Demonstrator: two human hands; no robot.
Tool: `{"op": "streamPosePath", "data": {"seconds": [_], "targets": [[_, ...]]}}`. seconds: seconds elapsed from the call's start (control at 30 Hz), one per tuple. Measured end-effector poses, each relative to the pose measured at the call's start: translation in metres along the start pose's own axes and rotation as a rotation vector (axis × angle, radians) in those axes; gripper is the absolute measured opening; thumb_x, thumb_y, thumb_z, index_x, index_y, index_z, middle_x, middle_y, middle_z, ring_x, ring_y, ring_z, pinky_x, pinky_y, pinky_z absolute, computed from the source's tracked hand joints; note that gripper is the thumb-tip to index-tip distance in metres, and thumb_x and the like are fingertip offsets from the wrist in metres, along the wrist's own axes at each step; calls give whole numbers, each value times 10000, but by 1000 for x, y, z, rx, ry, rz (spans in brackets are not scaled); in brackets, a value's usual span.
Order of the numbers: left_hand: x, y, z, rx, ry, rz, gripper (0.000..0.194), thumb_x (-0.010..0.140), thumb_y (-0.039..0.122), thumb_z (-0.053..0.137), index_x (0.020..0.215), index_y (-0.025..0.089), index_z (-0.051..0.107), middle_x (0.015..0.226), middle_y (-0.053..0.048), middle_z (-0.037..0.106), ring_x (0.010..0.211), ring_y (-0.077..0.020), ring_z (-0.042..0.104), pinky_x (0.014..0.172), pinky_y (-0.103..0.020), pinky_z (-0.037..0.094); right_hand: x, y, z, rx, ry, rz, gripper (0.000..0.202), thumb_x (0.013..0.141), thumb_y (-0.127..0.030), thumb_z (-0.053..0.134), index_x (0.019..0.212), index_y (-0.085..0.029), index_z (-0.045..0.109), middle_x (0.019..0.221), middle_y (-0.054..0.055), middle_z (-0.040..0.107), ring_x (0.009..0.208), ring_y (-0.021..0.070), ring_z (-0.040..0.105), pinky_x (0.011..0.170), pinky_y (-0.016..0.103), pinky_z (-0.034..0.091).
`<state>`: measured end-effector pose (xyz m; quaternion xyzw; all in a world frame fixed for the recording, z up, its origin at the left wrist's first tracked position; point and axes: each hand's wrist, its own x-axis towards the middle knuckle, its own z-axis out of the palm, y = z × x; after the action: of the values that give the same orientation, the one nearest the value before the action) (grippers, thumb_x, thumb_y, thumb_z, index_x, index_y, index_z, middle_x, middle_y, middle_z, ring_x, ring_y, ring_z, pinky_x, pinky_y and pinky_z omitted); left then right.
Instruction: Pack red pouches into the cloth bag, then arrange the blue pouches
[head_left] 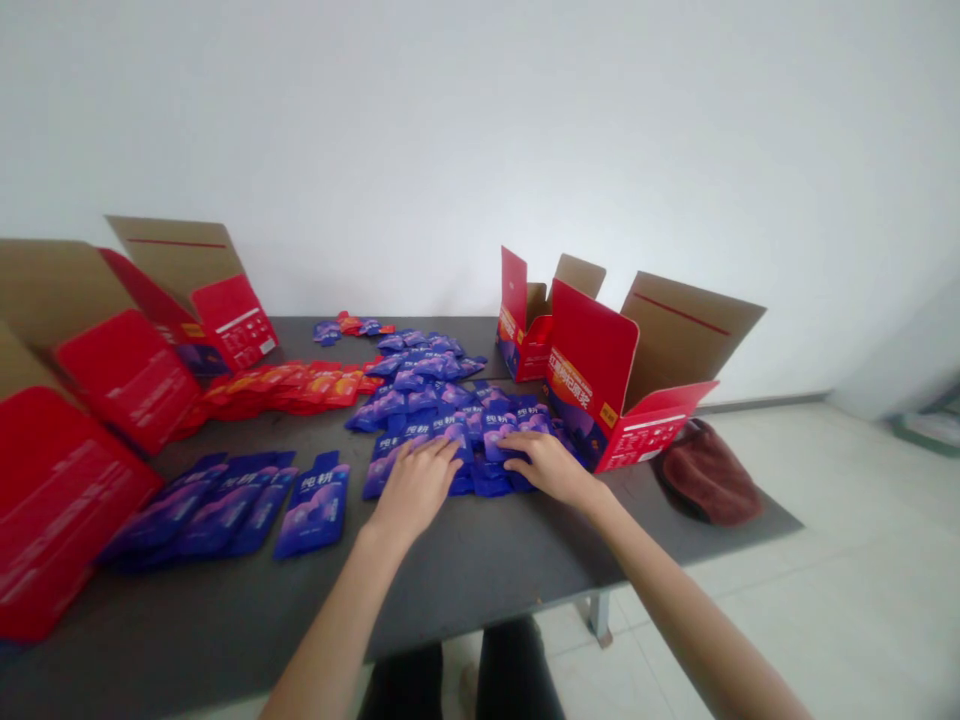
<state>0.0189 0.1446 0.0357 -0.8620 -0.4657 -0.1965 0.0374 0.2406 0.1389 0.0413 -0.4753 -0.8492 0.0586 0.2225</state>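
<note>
My left hand [421,478] lies over a row of overlapping blue-purple pouches [386,465], its fingers stretched out on their printed fronts. Just to the right, my right hand [551,464] has its thumb and fingers closed at the edge of a blue-purple pouch [495,432] on the pile. More of the same pouches lie under and around both hands. A heap of blue-purple pouches [424,365] rises behind them. The undersides of the pouches and part of my fingertips are hidden.
Open red cartons stand at right [585,370] and left [75,500]. Orange-red pouches [300,385] lie behind a single blue-purple pouch [315,505] and a fanned stack [232,505]. A brown cloth [709,475] rests near the right end of the dark table [480,550].
</note>
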Motion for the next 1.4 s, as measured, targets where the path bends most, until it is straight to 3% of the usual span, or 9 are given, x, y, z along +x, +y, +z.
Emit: {"op": "streamPosePath", "data": {"seconds": [0.33, 0.47, 0.53, 0.67, 0.83, 0.93, 1.07, 1.23, 1.4], "targets": [[-3, 0, 2, -41, 43, 5, 334, 899, 221, 384, 1178, 156, 557, 1216, -95, 582, 1127, -209, 528, 994, -401, 380, -4, -7, 2, -52, 59, -37, 356, 806, -282, 595, 1146, -176, 596, 1161, 108, 607, 1119, 220, 527, 969, 376, 400], [-6, -5, 0, -55, 67, 17, 354, 903, 239, 379, 1219, 156, 516, 1217, -94, 581, 1124, -193, 528, 996, -378, 385, 3, -4, -16, -24, 148, -75, 265, 843, -314, 548, 1056, -183, 635, 1087, 79, 644, 1091, 209, 542, 972, 371, 387], [-6, -3, -2, -54, 77, 19, 358, 907, 243, 368, 1227, 162, 506, 1230, -99, 571, 1138, -203, 518, 998, -403, 380, 16, 4, -29, -15, 192, -34, 236, 880, -238, 476, 1048, -190, 634, 1077, 58, 649, 1064, 182, 561, 954, 335, 400], [4, 16, -4, -50, 63, 73, 348, 911, 248, 370, 1223, 177, 505, 1243, -93, 562, 1182, -216, 479, 1017, -427, 343, 61, 35, -42, -116, -38, 107, 474, 750, 3, 498, 1179, -185, 572, 1160, 50, 620, 1082, 167, 561, 906, 249, 425], [32, 46, 1, -31, 10, 130, 332, 894, 190, 399, 1206, 147, 502, 1206, -122, 581, 1103, -225, 541, 952, -403, 393, 100, 62, -24, -204, -216, 158, 464, 634, 39, 582, 1046, -158, 666, 967, 89, 695, 934, 221, 636, 789, 249, 464], [45, 49, 5, -19, -28, 141, 314, 887, 177, 417, 1185, 149, 510, 1131, -125, 621, 1010, -223, 595, 900, -393, 420, 103, 66, -16, -227, -272, 133, 500, 640, 31, 582, 1089, -180, 647, 965, 76, 697, 904, 203, 645, 750, 226, 462], [46, 50, 5, -22, -74, 174, 316, 882, 242, 468, 1188, 170, 501, 1064, -83, 656, 977, -201, 607, 957, -393, 368, 100, 70, -12, -230, -319, 79, 519, 662, -4, 598, 1130, -227, 622, 1000, 35, 691, 909, 167, 641, 742, 188, 449], [41, 59, 0, 0, -111, 166, 278, 869, 249, 496, 1129, 159, 536, 1020, -96, 663, 953, -227, 612, 922, -416, 381, 94, 72, -5, -290, -273, 77, 482, 728, -50, 588, 1172, -238, 589, 1004, 56, 685, 920, 175, 637, 766, 213, 442], [38, 64, 0, 34, -139, 183, 176, 872, 203, 470, 988, 165, 597, 930, -79, 676, 833, -211, 635, 779, -339, 453, 81, 68, -10, -375, -203, 105, 396, 738, -135, 652, 1126, -198, 606, 919, 82, 694, 879, 197, 644, 757, 238, 446]]}}
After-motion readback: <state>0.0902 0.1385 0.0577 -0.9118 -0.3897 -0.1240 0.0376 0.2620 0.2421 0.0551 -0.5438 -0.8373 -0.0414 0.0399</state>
